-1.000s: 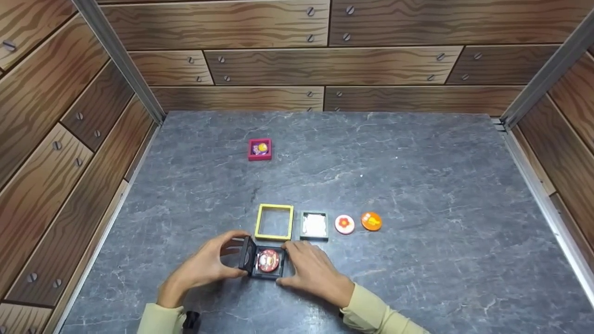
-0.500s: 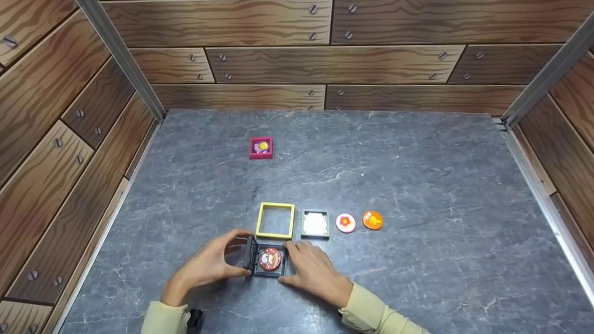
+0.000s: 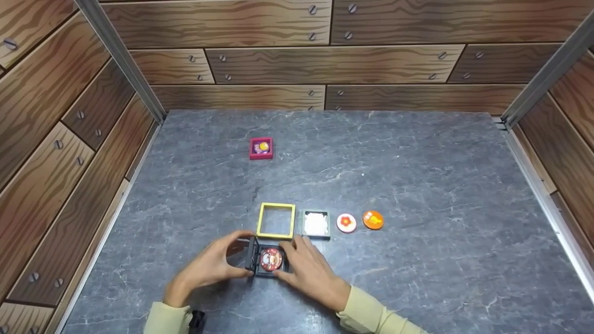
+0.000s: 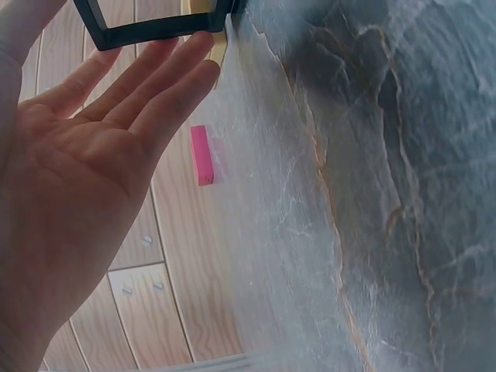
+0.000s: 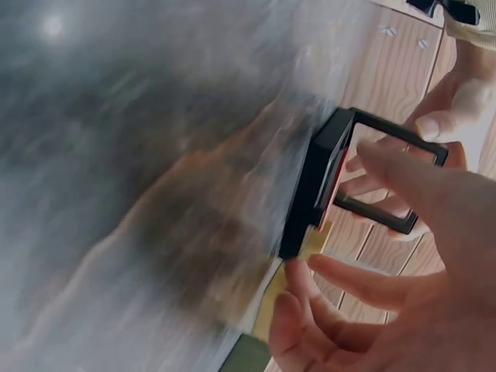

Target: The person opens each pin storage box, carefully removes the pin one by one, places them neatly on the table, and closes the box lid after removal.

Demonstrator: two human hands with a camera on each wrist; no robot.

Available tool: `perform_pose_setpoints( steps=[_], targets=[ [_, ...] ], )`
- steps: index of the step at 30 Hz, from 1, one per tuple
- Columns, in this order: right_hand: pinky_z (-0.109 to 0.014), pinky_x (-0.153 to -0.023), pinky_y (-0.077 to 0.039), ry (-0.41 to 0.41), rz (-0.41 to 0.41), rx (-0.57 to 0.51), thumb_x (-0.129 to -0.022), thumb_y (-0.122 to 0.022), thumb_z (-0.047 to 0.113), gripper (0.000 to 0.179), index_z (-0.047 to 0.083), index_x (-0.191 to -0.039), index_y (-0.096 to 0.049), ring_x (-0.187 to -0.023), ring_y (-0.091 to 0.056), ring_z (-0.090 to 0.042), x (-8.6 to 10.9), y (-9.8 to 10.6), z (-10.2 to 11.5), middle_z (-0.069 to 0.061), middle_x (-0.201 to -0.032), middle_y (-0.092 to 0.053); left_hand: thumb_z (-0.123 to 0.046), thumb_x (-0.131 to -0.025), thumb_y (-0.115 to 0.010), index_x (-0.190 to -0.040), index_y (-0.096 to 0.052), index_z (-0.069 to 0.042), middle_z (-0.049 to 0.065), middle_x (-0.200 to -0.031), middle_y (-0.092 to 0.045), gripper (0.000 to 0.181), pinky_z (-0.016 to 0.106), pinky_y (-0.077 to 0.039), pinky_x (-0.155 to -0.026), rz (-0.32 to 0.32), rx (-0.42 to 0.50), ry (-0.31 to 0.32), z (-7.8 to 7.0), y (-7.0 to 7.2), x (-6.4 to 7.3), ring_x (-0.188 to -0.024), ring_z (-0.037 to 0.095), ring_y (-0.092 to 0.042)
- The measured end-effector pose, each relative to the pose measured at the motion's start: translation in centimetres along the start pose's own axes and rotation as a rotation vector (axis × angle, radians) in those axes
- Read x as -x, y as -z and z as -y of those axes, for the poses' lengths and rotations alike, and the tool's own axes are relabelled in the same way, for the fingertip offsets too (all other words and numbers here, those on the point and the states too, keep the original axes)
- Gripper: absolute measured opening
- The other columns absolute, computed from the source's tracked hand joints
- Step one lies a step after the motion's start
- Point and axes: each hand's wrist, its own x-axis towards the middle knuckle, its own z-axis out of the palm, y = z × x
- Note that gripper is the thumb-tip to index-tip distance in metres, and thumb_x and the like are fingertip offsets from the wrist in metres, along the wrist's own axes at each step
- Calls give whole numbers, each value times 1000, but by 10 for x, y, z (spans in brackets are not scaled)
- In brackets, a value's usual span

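Observation:
A black hinged display frame (image 3: 264,274) stands unfolded on the table, its base flat and its lid raised on the left. Inside the base lies a round red badge (image 3: 270,259) with a printed picture. My left hand (image 3: 211,260) holds the raised lid (image 4: 155,31) between thumb and fingers. From the right, my right hand (image 3: 311,273) grips the base (image 5: 310,178), its thumb at the front edge and fingers at the back edge, beside the badge. Its palm hides the base's right side in the head view.
Just behind is a yellow square frame (image 3: 293,222), then a dark green frame (image 3: 317,237) with a bright reflection. Further right lie a white flower badge (image 3: 346,223) and an orange badge (image 3: 373,220). A pink frame (image 3: 261,157) holding a badge sits farther back. Wood-patterned walls surround the table.
My right hand has shifted slightly left, its thumb and fingers further over the base and closer to the red badge. My left hand keeps holding the lid.

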Motion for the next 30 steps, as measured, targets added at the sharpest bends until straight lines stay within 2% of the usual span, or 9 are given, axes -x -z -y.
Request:
perform_pose_setpoints(
  steps=[6,12,18,23,30],
  targets=[
    [-29,-82,-50,61,-69,-8,-95,-77,36,38,9,-120,-69,-94,-46,-14,-6,-8,12,-2,-105,-56,-18,-77,-93,-152,-51,-8,13,-150,-63,86,62,-43,-123,-5,-19,-15,0,0,-1,-139,37,-60],
    [-32,-91,-55,115,-64,2,-96,-75,23,33,5,-123,-70,-103,-50,-18,-11,-15,23,-6,-113,-57,-18,-78,-92,-152,-51,-10,12,-150,-63,85,61,-44,-123,2,-1,-21,1,0,0,-138,35,-62],
    [-32,-88,-57,140,-51,31,-95,-75,20,25,5,-114,-71,-100,-52,-20,-14,-19,28,-8,-113,-58,-17,-78,-91,-153,-51,-9,14,-150,-62,85,63,-41,-124,1,2,-28,0,1,0,-139,36,-61],
    [-32,-86,-58,145,-82,63,-97,-73,19,13,9,-105,-71,-99,-53,-20,-14,-23,27,-8,-110,-58,-18,-78,-91,-153,-50,-8,14,-150,-63,86,62,-42,-123,2,3,-33,0,0,0,-136,33,-63],
    [-31,-88,-60,167,-80,105,-94,-76,19,15,9,-104,-70,-100,-53,-21,-15,-24,25,-9,-111,-59,-16,-78,-91,-154,-49,-7,15,-150,-62,87,61,-44,-123,6,19,-38,1,0,0,-135,34,-63]
  ],
)
